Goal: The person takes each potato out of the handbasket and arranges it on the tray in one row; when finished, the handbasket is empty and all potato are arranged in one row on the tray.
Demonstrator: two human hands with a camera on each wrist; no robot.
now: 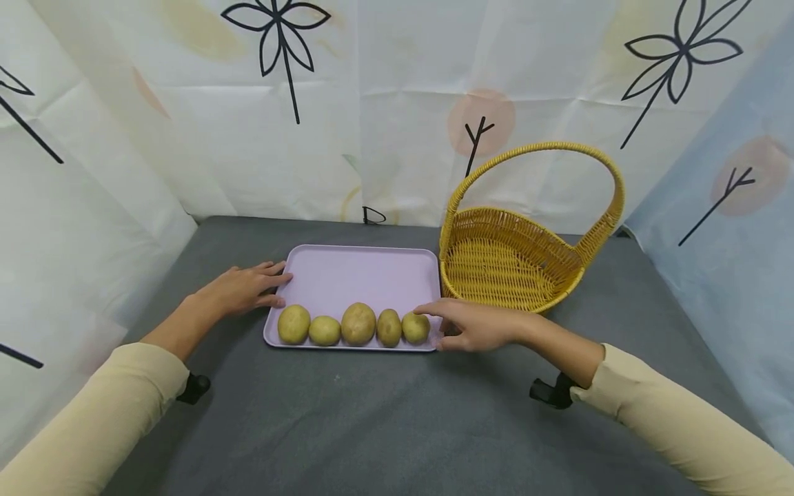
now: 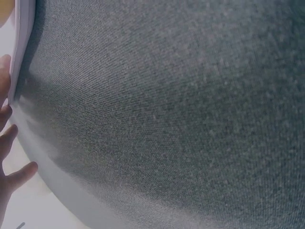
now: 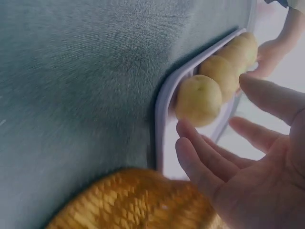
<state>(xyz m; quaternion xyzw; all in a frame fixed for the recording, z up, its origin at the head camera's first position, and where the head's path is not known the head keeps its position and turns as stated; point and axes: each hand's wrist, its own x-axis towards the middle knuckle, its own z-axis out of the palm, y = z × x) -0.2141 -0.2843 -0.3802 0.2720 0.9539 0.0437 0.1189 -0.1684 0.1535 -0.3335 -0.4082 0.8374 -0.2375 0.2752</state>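
Several potatoes (image 1: 358,324) of differing size lie in a row along the near edge of a light purple tray (image 1: 366,265). My left hand (image 1: 251,288) is at the tray's left rim, fingers spread, fingertips over the edge. At the row's right end, my right hand (image 1: 474,324) reaches over the tray's near right corner. Its index fingertip is right at the rightmost potato (image 3: 198,100). In the right wrist view the fingers are spread and relaxed, with nothing gripped. Only the left hand's fingers (image 2: 19,176) show in the left wrist view.
A yellow woven basket (image 1: 509,296) with a tall arched handle stands just right of the tray, close behind my right hand. Dark grey cloth (image 1: 347,413) covers the table. White patterned curtains (image 1: 397,138) hang behind and at the sides.
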